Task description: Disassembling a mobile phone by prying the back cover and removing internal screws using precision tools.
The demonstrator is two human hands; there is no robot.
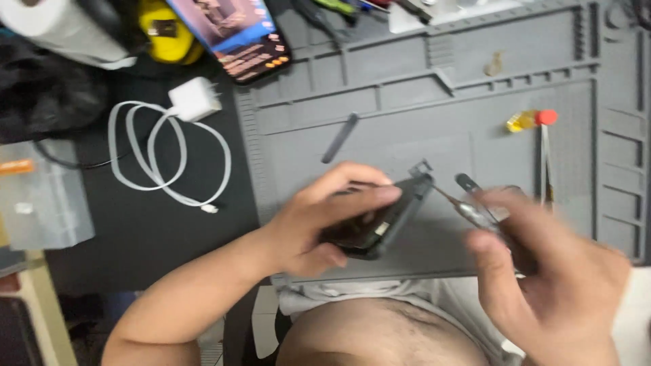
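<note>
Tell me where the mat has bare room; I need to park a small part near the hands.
The grey mat is bare between the dark strip and the small yellow bottle. Crowded: the middle, where the left hand grips the dark phone and the right hand holds a tool.

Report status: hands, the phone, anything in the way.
Left hand grips dark phone. Right hand holds thin tool at its corner. Nothing between.
</note>
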